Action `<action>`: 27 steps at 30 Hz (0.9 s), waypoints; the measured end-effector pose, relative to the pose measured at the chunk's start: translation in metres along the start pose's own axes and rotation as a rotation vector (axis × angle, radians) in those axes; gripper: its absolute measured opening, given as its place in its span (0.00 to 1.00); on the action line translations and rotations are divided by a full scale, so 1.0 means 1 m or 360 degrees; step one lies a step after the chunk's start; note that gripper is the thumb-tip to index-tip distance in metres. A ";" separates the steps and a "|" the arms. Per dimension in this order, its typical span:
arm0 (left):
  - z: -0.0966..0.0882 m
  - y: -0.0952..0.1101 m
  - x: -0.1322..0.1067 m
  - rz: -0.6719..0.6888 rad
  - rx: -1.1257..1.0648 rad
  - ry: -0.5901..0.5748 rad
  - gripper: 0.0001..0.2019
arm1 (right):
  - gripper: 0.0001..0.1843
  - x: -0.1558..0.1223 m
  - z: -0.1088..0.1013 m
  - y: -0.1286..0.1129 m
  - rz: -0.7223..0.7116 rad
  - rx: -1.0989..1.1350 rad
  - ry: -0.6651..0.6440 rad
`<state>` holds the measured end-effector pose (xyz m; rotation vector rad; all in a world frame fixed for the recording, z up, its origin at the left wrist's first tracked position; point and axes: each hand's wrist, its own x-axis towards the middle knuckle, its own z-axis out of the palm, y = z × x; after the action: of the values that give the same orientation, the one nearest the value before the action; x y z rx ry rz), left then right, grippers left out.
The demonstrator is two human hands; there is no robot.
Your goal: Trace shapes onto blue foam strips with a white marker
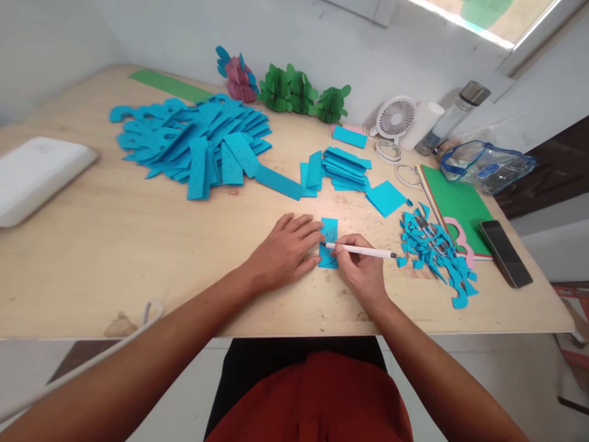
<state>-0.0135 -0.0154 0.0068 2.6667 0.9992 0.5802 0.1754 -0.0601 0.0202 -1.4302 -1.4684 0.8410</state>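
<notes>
Grasping a white pen in the right grip, clasped between thumb and fingers and aimed leftward over a small blue card marked with curved lines. Cannot tell whether touching the card at the tip or just above. Resting the left grip flat and unclenched on the desk, with fingers spread and reaching the card's left edge. Between the two grips, then: the card.

Ahead of the right grip, a stack of blue pieces. Ahead and to the left of the left grip, a large heap of blue cut-outs. Right of the right grip, a scatter of blue scraps; farther right, a green folder and, just beside it, a dark phone. Farthest ahead of both grips, near the wall, green paper figures, a pink-and-blue one, a small fan and a bottle.
</notes>
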 end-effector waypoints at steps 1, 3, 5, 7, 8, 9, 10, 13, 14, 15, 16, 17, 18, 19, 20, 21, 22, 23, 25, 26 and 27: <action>0.000 0.000 0.000 0.0000 0.0001 0.0003 0.15 | 0.05 0.000 0.000 -0.001 -0.0003 0.0004 -0.0003; 0.000 0.000 0.000 -0.0001 0.0005 0.0008 0.15 | 0.05 0.000 0.000 -0.002 -0.0011 0.0001 -0.0006; 0.000 0.000 0.001 0.0005 0.0012 0.0004 0.15 | 0.05 0.000 0.000 -0.004 -0.0013 -0.0014 -0.0009; 0.000 -0.001 0.001 0.0015 0.0018 -0.0004 0.15 | 0.05 -0.001 0.001 -0.005 0.0000 -0.0021 -0.0006; 0.000 -0.001 0.001 0.0019 0.0019 -0.0008 0.15 | 0.05 -0.001 0.001 -0.005 0.0010 -0.0021 -0.0005; 0.000 -0.001 0.001 0.0019 0.0020 -0.0009 0.15 | 0.05 -0.001 0.001 -0.005 0.0019 -0.0022 -0.0002; 0.000 0.000 0.001 0.0017 0.0020 -0.0009 0.15 | 0.05 -0.001 0.001 -0.005 0.0026 -0.0025 -0.0001; -0.001 0.001 0.001 0.0006 0.0017 -0.0011 0.15 | 0.04 -0.001 0.001 -0.005 0.0025 -0.0052 -0.0006; -0.001 0.001 0.001 0.0002 0.0016 -0.0013 0.15 | 0.04 -0.001 0.001 -0.005 0.0020 -0.0062 -0.0008; -0.001 0.001 0.001 0.0000 0.0015 -0.0015 0.15 | 0.05 -0.001 0.001 -0.005 0.0015 -0.0071 -0.0007; -0.002 0.001 0.002 -0.0002 0.0013 -0.0015 0.15 | 0.05 -0.001 0.001 -0.005 0.0009 -0.0080 -0.0005; -0.002 0.001 0.002 -0.0003 0.0013 -0.0014 0.15 | 0.05 -0.001 0.001 -0.005 0.0004 -0.0090 -0.0003; -0.002 0.001 0.002 -0.0002 0.0013 -0.0015 0.15 | 0.05 -0.001 0.001 -0.005 -0.0001 -0.0097 -0.0002; -0.001 0.001 0.002 -0.0001 0.0012 -0.0017 0.15 | 0.05 -0.001 0.000 -0.005 -0.0004 -0.0102 -0.0002; -0.001 0.001 0.002 0.0000 0.0012 -0.0019 0.15 | 0.05 -0.001 0.000 -0.005 -0.0006 -0.0105 0.0000; -0.001 0.001 0.002 0.0001 0.0013 -0.0022 0.15 | 0.05 -0.002 0.000 -0.005 -0.0007 -0.0108 0.0003; -0.001 0.000 0.002 0.0002 0.0013 -0.0026 0.15 | 0.04 -0.002 0.000 -0.006 -0.0007 -0.0114 0.0006; -0.001 0.000 0.002 0.0004 0.0012 -0.0029 0.15 | 0.04 -0.002 0.000 -0.006 -0.0008 -0.0121 0.0011; -0.001 0.000 0.001 0.0007 0.0011 -0.0028 0.15 | 0.04 -0.002 0.000 -0.006 -0.0017 -0.0138 0.0021; 0.000 0.000 0.001 0.0007 0.0010 -0.0025 0.15 | 0.04 -0.003 0.000 -0.006 -0.0025 -0.0148 0.0026; 0.000 0.000 0.001 0.0006 0.0008 -0.0021 0.15 | 0.04 -0.003 0.000 -0.005 -0.0036 -0.0158 0.0030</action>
<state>-0.0127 -0.0143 0.0075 2.6741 0.9933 0.5608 0.1732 -0.0633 0.0247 -1.4880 -1.5278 0.7477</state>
